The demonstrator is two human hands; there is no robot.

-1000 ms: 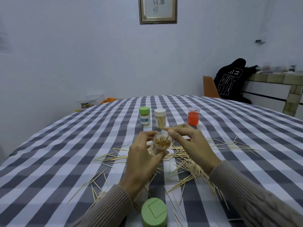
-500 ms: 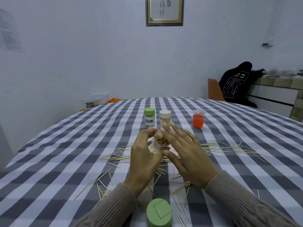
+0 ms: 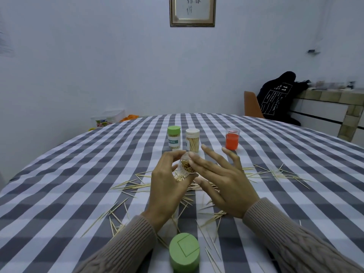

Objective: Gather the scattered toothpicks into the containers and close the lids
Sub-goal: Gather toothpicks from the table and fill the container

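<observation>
A small clear container (image 3: 186, 166), filled with toothpicks and tilted with its open mouth toward the camera, is held above the checked tablecloth (image 3: 78, 174) between the two hands. It is gripped by the left hand (image 3: 167, 186), whose fingers and thumb are curled round its body from the left and from below. The right hand (image 3: 222, 180) is spread, its fingers straight and fanned, and its index finger is laid against the container's rim; nothing is held in it. Loose toothpicks (image 3: 130, 186) are scattered on the cloth beneath and on both sides of the hands. Beyond the hands, a green-capped jar (image 3: 174, 137), a white-capped jar (image 3: 192, 139) and an orange cup (image 3: 232, 141) are stood upright. A green lid (image 3: 184, 252) is seen nearest the camera, between the sleeves.
</observation>
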